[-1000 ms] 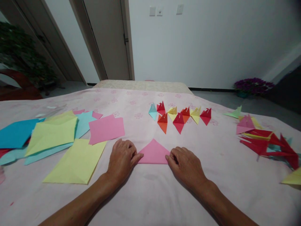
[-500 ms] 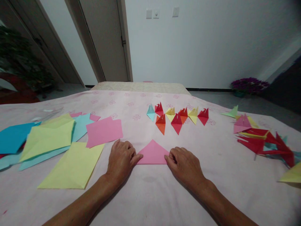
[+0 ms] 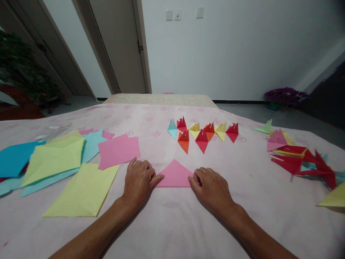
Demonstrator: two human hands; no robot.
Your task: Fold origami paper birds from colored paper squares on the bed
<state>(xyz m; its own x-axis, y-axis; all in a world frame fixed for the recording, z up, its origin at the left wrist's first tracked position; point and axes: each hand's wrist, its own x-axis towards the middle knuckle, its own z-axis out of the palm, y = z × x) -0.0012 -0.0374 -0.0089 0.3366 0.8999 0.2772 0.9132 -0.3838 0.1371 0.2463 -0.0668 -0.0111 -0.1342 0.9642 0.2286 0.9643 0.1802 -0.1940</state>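
Centrally, one pink triangle (image 3: 174, 175) is lying on the cloth (image 3: 172, 223), long edge near. Left hand (image 3: 139, 181): is holding the left corner, thumb on top. Right hand (image 3: 211, 186): is holding the right corner, fingers curling narrow. Left: yellow, blue and pink sheets (image 3: 56, 154) are overlapping. Far, right of centre: eight cranes (image 3: 201, 140) are standing grouped. Right: folded pieces (image 3: 292, 166) are lying heaped.

No txt, labels, nos. or signs legible.
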